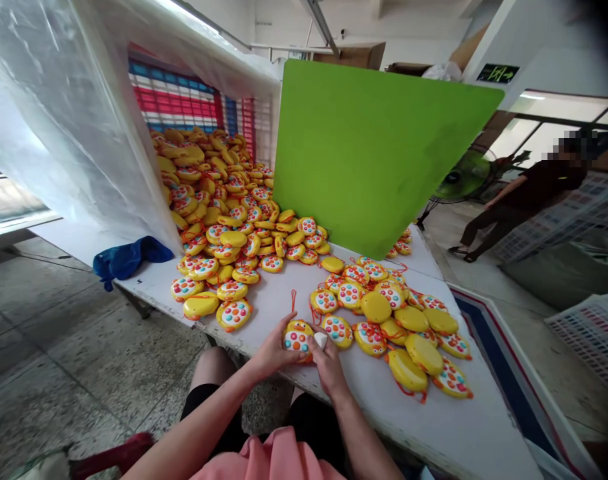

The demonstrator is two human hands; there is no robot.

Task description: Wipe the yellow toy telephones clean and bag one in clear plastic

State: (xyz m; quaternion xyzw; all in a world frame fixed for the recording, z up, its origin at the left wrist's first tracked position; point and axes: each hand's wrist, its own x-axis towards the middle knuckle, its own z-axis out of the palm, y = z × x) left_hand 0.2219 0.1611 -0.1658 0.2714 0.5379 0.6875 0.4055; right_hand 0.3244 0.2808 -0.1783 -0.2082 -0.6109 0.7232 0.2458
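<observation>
A yellow duck-shaped toy (297,341) with a white front full of coloured buttons is held upright over the table's near edge. My left hand (274,352) grips it from its left side. Its orange cord loop (293,300) appears to stand up just behind. My right hand (330,370) is closed round a small white piece (321,340), perhaps a wad of cloth or a sponge, and presses against the toy's right side. Just beyond my right hand lies another duck toy (338,331), buttons up. My fingertips behind the toy are hidden.
A large heap of duck toys (229,180) spills from a plastic-draped cage on the left. A smaller pile (404,320) covers the table's right. A green board (379,153) stands between them. Blue cloth (129,260) hangs over the edge. A person (531,190) stands beside a fan (464,175).
</observation>
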